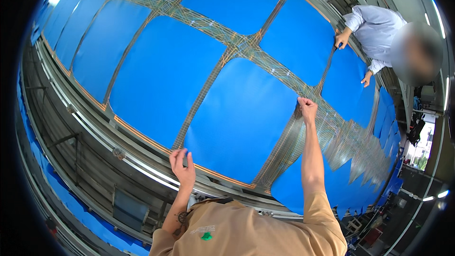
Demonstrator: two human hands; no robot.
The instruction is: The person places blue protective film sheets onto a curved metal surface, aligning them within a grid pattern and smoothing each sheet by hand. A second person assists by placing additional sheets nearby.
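Note:
Large blue sheets with rounded corners (237, 114) lie spread before me, separated by strips of thin see-through film (246, 46) printed with fine lines. My right hand (308, 109) is closed in a pinch at the corner where a cross strip meets the long middle strip, on the edge of the film. To the right of that hand the film (339, 140) looks rippled and has a jagged edge over the blue. My left hand (182, 167) is at the near edge of the sheets, beside the lower end of another cross strip, its fingers apart and holding nothing.
Across the table a co-worker (377, 28) in a pale shirt leans in, one hand (342, 38) pinching a strip and the other (366, 79) at the blue sheet. A metal rail (142, 161) runs along the near side. More blue material (61, 189) shows below it.

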